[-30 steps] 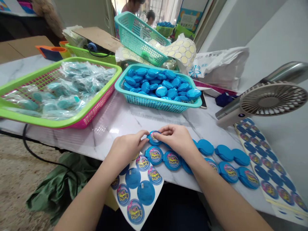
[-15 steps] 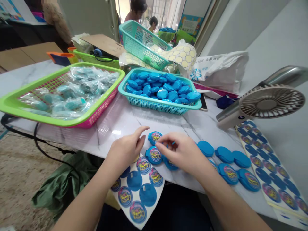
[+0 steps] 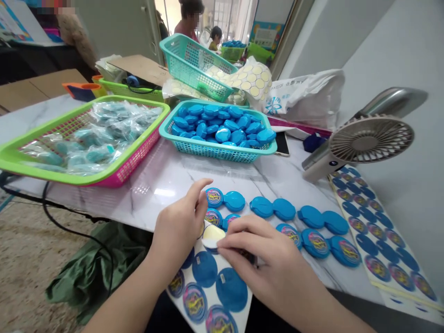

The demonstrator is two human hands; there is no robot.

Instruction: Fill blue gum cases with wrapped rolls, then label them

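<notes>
My right hand (image 3: pixel 256 252) pinches a round sticker (image 3: pixel 212 235), its pale underside showing, at the top of a sticker sheet (image 3: pixel 208 289). The sheet carries round blue and printed stickers and hangs over the table's near edge. My left hand (image 3: pixel 182 222) is at the sheet's upper left, thumb and forefinger close together; what they hold is hidden. Just beyond my hands lie blue round cases, one with a printed label (image 3: pixel 214 197) and a plain one (image 3: pixel 235 201) beside it. More cases stand in two rows to the right, the nearer row with labels (image 3: pixel 316 243).
A turquoise basket (image 3: pixel 218 150) of blue cases stands behind my hands. At left is a green basket (image 3: pixel 83 178) with bagged items. A handheld fan (image 3: pixel 371 138) and another sticker sheet (image 3: pixel 381 231) are at right. People (image 3: pixel 189 21) are in the background.
My right hand has moved from the labelled cases down to the sheet and taken hold of a sticker, now lifted. The view has shifted slightly, and the sheet appears larger.
</notes>
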